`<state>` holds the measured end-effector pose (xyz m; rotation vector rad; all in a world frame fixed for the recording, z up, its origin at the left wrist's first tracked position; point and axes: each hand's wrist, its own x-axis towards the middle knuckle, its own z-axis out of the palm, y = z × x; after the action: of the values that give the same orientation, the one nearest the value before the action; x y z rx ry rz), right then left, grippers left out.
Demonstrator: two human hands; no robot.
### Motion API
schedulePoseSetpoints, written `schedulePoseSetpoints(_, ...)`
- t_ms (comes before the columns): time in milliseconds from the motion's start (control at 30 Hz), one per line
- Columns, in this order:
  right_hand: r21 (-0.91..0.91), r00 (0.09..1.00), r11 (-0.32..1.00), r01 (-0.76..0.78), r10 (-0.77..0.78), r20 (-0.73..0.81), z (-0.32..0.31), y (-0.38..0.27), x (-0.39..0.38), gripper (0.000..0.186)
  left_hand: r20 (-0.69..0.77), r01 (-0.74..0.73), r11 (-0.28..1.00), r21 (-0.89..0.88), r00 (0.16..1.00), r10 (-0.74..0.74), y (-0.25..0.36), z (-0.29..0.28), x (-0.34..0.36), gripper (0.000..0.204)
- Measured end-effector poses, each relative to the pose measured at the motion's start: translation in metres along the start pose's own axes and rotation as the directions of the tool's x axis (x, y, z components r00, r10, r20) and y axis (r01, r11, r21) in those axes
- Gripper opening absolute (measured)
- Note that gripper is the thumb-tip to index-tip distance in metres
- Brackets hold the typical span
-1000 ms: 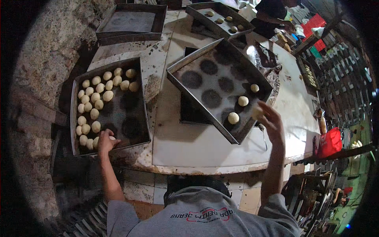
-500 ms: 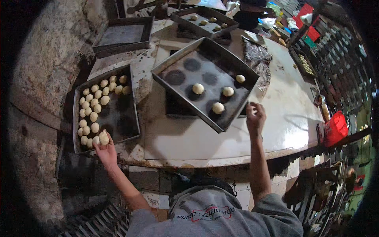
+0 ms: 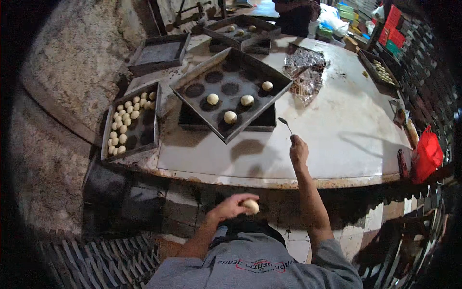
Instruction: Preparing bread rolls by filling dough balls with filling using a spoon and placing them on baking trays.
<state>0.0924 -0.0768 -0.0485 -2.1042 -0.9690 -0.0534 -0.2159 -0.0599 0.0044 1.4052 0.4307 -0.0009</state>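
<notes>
Dim overall; tabletop (image 3: 337, 120) brightly lit; black fisheye corners; edges bend, blurred.

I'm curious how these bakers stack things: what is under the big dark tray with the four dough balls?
The big tray rests tilted on another dark tray, whose rim shows at the near edge. What lies inside that lower tray is covered.

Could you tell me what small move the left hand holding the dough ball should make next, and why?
Probably carry the dough ball in the left hand up to the dark baking tray, onto an unfilled round mark. Only four balls sit there, several marks are bare, and the right hand holds a spoon.
</notes>
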Motion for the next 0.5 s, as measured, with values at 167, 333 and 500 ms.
schedulePoseSetpoints(167, 0.358, 0.984, 0.921, -0.152, 0.108, 0.141, -0.027, -0.06, 0.007, 0.028, -0.098, 0.158, 0.963, -0.217, 0.978, -0.183, -0.018, 0.009, -0.011, 0.035)
schedulePoseSetpoints(333, 0.689, 0.868, 0.652, -0.316, -0.095, 0.488, 0.009, -0.152, 0.047, 0.039, -0.017, -0.128, 0.896, -0.425, 0.991, 0.133, -0.045, -0.027, -0.012, 0.035)
schedulePoseSetpoints(500, 0.258, 0.827, 0.958, -0.127, -0.042, 0.56, 0.091, -0.226, 0.115, 0.043, -0.079, 0.047, 0.986, -0.16, 0.995, -0.06, -0.017, -0.092, -0.028, 0.034)
